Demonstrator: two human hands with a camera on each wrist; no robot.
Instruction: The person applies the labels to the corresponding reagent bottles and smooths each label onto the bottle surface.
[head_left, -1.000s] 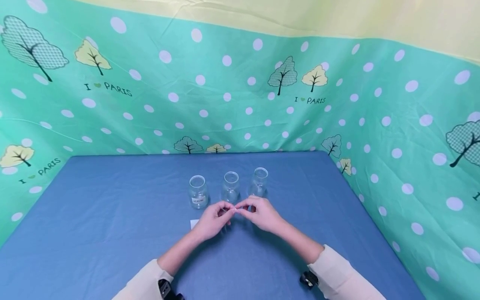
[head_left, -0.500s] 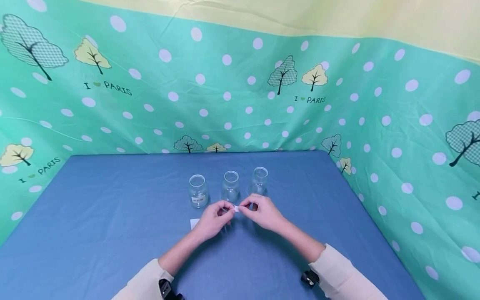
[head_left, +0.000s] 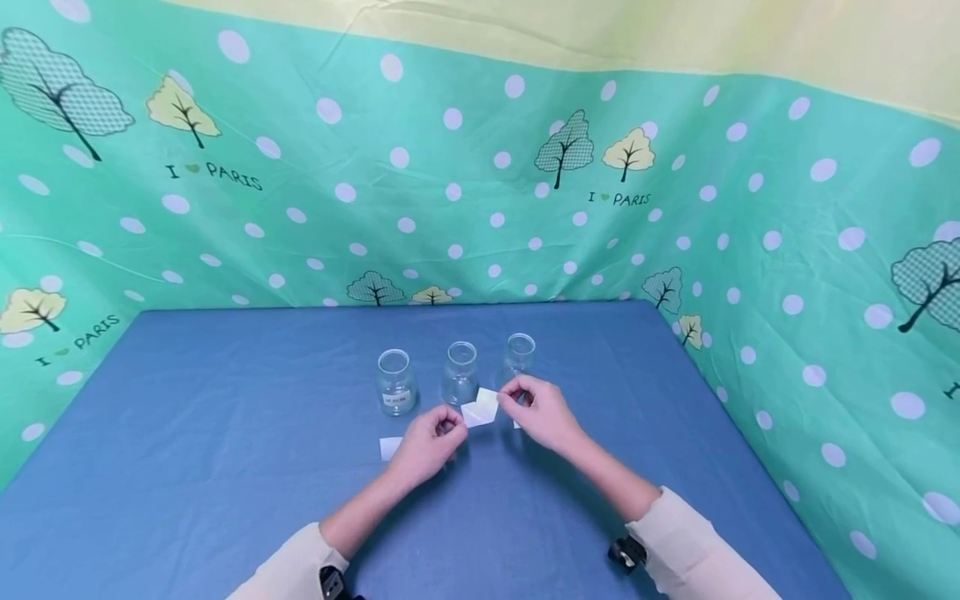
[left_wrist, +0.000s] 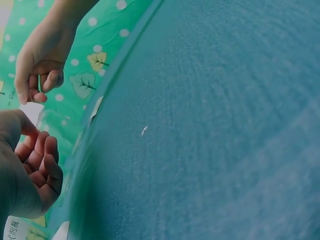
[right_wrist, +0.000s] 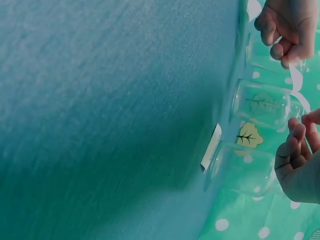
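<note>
Between the hands stretches a white sticker label (head_left: 480, 407) (right_wrist: 296, 79), bent into a V; it looks like a label partly peeled from its backing. My left hand (head_left: 429, 443) (left_wrist: 31, 167) pinches its left end between thumb and index finger. At the upper right end, my right hand (head_left: 543, 412) (right_wrist: 300, 160) pinches the other part in its fingertips. Just beyond the hands stand a middle glass jar (head_left: 461, 375) and a right glass jar (head_left: 519, 357), the latter partly hidden by the right hand. A left glass jar (head_left: 396, 383) bears a white label with dark print.
One white paper piece (head_left: 390, 447) lies beside the left hand on the blue-covered table (head_left: 240, 433). Another printed paper slip (right_wrist: 211, 149) lies near the right jar, mostly hidden in the head view. A green dotted curtain (head_left: 450, 192) closes off the back and sides.
My hands have moved apart, the right one up and to the right. The label between them, barely visible before, now shows as a bent white V.
</note>
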